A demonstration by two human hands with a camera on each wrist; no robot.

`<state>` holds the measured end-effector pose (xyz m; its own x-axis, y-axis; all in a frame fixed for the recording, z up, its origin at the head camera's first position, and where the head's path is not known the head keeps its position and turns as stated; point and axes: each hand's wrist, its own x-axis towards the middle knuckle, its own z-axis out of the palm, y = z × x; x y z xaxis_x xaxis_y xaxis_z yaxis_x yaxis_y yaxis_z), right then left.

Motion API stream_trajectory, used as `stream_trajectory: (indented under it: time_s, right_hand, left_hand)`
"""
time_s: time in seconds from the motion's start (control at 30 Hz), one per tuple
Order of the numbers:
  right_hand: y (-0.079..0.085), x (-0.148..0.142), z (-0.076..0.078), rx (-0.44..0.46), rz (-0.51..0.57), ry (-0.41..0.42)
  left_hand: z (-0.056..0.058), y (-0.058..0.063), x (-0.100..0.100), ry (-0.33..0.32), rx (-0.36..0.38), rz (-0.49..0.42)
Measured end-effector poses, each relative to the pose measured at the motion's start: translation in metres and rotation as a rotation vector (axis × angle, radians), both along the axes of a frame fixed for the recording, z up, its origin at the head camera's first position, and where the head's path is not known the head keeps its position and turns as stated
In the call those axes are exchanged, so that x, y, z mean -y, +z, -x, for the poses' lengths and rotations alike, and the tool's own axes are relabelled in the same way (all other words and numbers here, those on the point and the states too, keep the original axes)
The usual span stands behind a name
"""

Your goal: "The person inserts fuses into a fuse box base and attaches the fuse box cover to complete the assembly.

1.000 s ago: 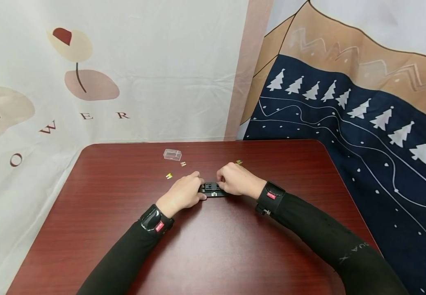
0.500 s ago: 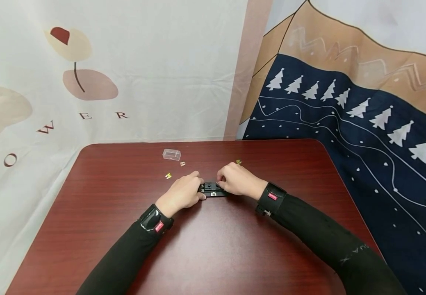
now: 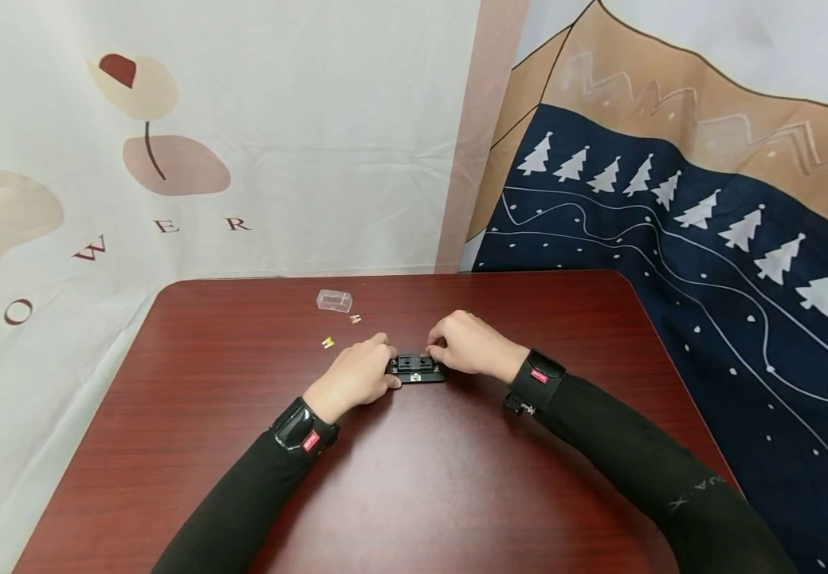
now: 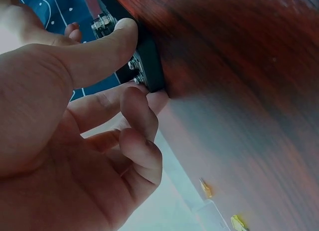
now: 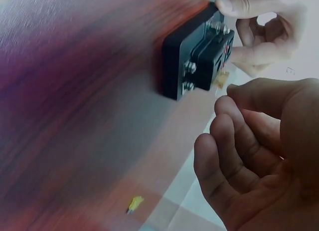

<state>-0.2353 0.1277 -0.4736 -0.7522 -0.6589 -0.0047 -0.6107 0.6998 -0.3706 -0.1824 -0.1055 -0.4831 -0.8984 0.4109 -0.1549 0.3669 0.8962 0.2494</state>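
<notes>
A black fuse block (image 3: 416,373) with screw terminals lies on the table between my hands. My left hand (image 3: 358,375) grips its left end, thumb at the front and fingers behind. In the left wrist view the thumb presses near the terminals of the fuse block (image 4: 149,61). At the block's right end my right hand (image 3: 467,344) has its thumb and finger close together. A small amber blade fuse (image 5: 221,80) shows right at its thumb tip, against the top of the block. The index fingertip is hidden behind the thumb.
Beyond my left hand lie a yellow blade fuse (image 3: 328,343) and a pale one (image 3: 355,318), near a clear plastic box (image 3: 335,300). Another yellow-green fuse (image 5: 135,203) lies behind my right hand. Printed cloth (image 3: 327,159) hangs along the table's far edge.
My right hand has shifted slightly right and back, uncovering more of the block's right end and covering most of the fuse behind it. My left hand and the block stay put.
</notes>
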Motion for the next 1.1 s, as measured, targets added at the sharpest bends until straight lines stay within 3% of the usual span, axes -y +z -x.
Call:
stream_trajectory:
  time_s: [0.47, 0.8, 1.1]
  right_hand:
    - [0.014, -0.029, 0.026, -0.025, 0.037, -0.176]
    - [0.017, -0.041, 0.044, -0.024, -0.025, -0.208]
    - [0.006, -0.049, 0.06, -0.034, -0.047, -0.242]
  left_hand:
    - [0.0, -0.001, 0.002, 0.002, 0.008, -0.006]
    - [0.001, -0.002, 0.003, -0.007, 0.001, -0.008]
    - [0.0, -0.002, 0.004, -0.011, -0.003, -0.02]
